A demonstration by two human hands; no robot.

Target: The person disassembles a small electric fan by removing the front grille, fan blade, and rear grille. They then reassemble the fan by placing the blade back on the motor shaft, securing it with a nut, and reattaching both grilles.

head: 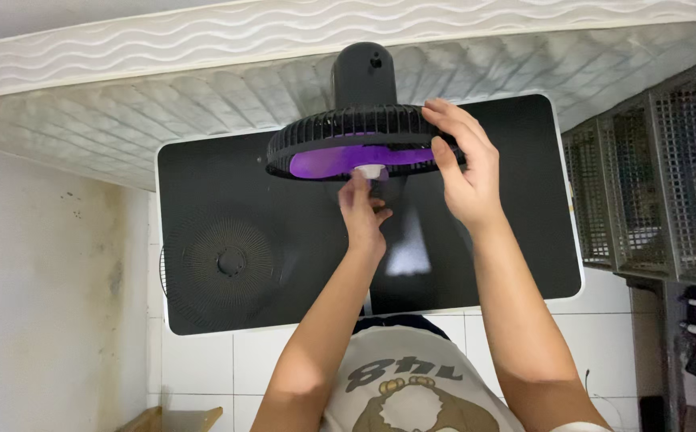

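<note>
- A black fan [361, 132] stands on a glossy black table [524, 240], its round rear guard open toward the camera wearer and its motor housing pointing away toward a white quilted mattress [124, 104].
- The purple blades [340, 162] are largely hidden inside the guard rim; only a flat sliver shows.
- The left hand [364, 214] pinches a small white cap [370, 170] at the hub, fingertips together around it; how tightly they grip cannot be made out.
- The right hand [466, 172] clasps the guard's right rim, fingers curled over its edge.
- A detached front grille [224, 260] lies flat on the table's left, black on black and faint.
- Wire cages [668, 176] at right are cut off by the frame.
</note>
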